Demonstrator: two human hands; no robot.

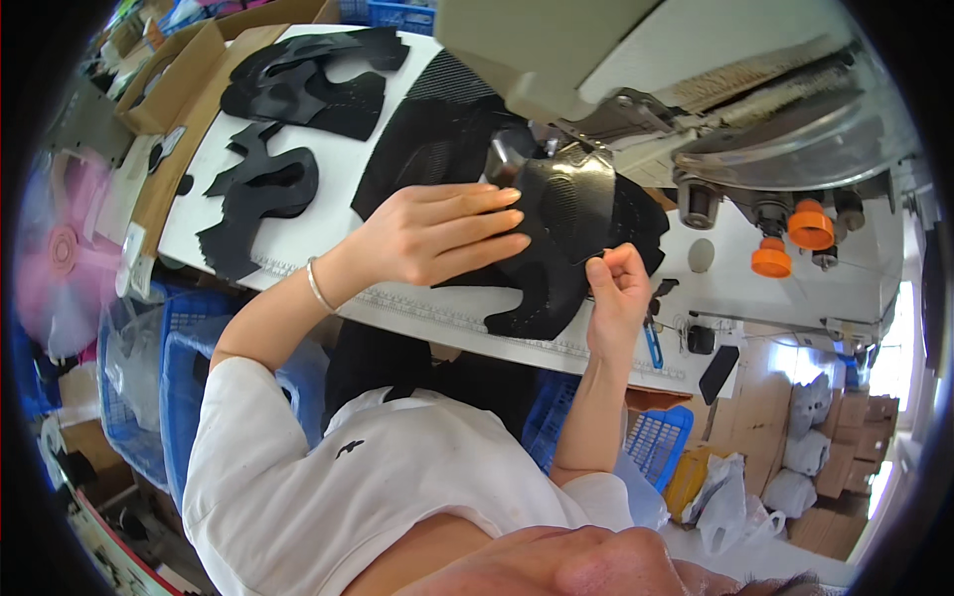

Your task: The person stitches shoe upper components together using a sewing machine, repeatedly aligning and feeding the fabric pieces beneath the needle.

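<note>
Under the head of a sewing machine [606,114] lies a black sheet-material piece [547,228] with curved cut edges and a shiny patch. Over its left side my left hand [437,233] is open, with fingers stretched out and fingertips near the surface; whether they touch it I cannot tell. At the piece's right edge my right hand [618,283] is closed, thumb against forefinger. A thin dark line shows at that pinch, too small to name. More black material [427,129], with a ribbed surface, spreads behind my left hand.
Stacked black cut pieces [308,84] and a curved black piece [263,189] lie left on the white table [199,233]. A clear ruler strip [427,308] runs along the front edge. Blue tweezers [653,343] lie right. Blue crates [661,442] stand below; a pink fan [65,248] stands left.
</note>
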